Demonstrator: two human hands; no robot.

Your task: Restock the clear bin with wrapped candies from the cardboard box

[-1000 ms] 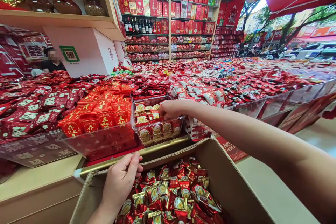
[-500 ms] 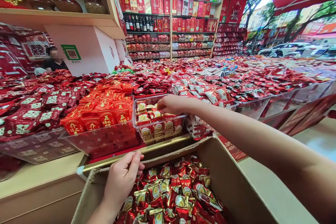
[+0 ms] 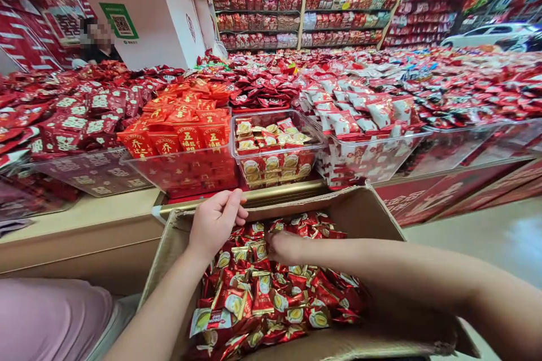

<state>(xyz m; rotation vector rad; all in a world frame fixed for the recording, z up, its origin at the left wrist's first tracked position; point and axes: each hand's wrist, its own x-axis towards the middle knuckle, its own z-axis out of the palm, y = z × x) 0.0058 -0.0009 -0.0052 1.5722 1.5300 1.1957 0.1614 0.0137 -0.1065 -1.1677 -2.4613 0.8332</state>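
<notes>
A cardboard box (image 3: 339,203) full of red-and-gold wrapped candies (image 3: 262,287) stands before me. My right hand (image 3: 285,247) reaches down into it from the right, its fingers bunched and curled among the candies. The fingertips are hidden, so I cannot make out what they grip. Over the box's far left edge, my left hand (image 3: 220,220) is closed, thumb pressed on the curled fingers. What lies inside it is hidden. Just beyond the box, a clear plastic bin (image 3: 277,152) holds neatly stacked candies of similar red-and-gold look.
Left of that bin stands a bin of orange-red packets (image 3: 182,141); to its right, one of white-and-red packets (image 3: 376,115). More sweets stretch back to shelves (image 3: 302,11). A person (image 3: 99,42) is at the far left. A gold-coloured rail (image 3: 275,194) runs along the counter's front.
My right hand has moved from the clear plastic bin down into the cardboard box. My left hand keeps its place at the box edge. The view has tilted downward.
</notes>
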